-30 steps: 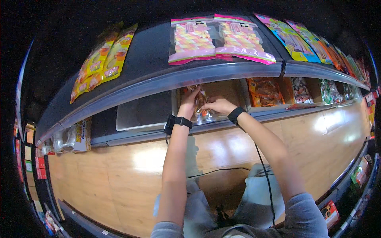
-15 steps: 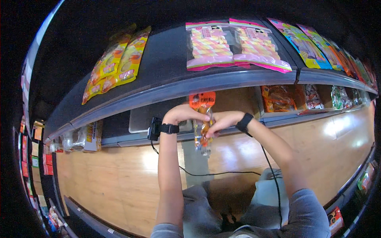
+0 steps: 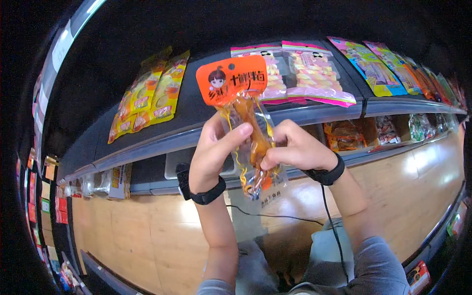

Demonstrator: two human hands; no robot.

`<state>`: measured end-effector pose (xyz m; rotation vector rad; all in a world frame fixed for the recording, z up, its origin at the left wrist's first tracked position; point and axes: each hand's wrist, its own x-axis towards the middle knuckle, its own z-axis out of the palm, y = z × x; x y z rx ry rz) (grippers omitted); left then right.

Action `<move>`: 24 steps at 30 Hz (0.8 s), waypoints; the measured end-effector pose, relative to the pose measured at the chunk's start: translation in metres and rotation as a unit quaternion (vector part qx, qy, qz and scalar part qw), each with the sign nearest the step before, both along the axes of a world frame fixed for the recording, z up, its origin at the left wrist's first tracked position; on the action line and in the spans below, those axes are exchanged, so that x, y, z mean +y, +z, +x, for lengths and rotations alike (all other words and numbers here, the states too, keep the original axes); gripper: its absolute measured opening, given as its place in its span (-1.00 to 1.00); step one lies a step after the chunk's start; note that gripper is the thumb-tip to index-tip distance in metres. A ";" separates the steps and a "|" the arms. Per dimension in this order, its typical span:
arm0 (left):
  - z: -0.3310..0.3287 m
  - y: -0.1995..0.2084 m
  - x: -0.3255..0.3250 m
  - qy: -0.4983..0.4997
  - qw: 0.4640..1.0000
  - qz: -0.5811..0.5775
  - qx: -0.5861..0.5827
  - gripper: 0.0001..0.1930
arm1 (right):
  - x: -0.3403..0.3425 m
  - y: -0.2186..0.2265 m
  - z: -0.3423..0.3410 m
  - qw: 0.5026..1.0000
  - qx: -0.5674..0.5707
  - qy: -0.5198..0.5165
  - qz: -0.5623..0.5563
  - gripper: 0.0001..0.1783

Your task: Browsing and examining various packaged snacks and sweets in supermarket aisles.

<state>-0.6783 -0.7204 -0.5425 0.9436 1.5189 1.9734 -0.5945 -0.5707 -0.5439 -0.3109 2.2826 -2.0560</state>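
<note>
I hold up a clear snack packet (image 3: 251, 113) in front of the shelf. It has an orange header card with a hang hole, and a brown, glossy piece that looks like a meat drumstick shows through the film. My left hand (image 3: 212, 152) grips its left edge, thumb pressed on the front. On the lower right side, my right hand (image 3: 302, 150) pinches it between thumb and fingers. The packet tilts slightly, and its clear bottom end hangs below my hands. Both wrists wear black straps.
Behind the packet, the dark shelf (image 3: 196, 118) carries yellow candy bags (image 3: 164, 93), pink-edged bags of twisted marshmallows (image 3: 314, 73) and colourful packets (image 3: 368, 69) to the right. Boxes of wrapped snacks (image 3: 344, 135) stand on the lower shelf. A black cable (image 3: 275, 215) crosses above the wooden floor (image 3: 147, 231).
Both hands have raised the packet up and closer to me, so it looks larger and now covers part of the marshmallow bags. Its front faces me more fully.
</note>
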 end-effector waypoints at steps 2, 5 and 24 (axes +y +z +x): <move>0.006 0.008 0.000 -0.017 1.000 -0.024 -0.004 -0.70 | 0.002 0.006 -0.001 0.998 0.019 -0.043 0.030 -0.81; 0.014 0.015 0.003 -0.008 0.999 -0.047 0.008 -0.73 | 0.002 0.022 0.005 0.995 0.023 -0.074 0.057 -0.81; 0.017 0.010 0.013 -0.047 0.989 0.103 -0.093 -0.74 | -0.007 0.014 0.008 0.993 0.074 -0.057 -0.075 -0.77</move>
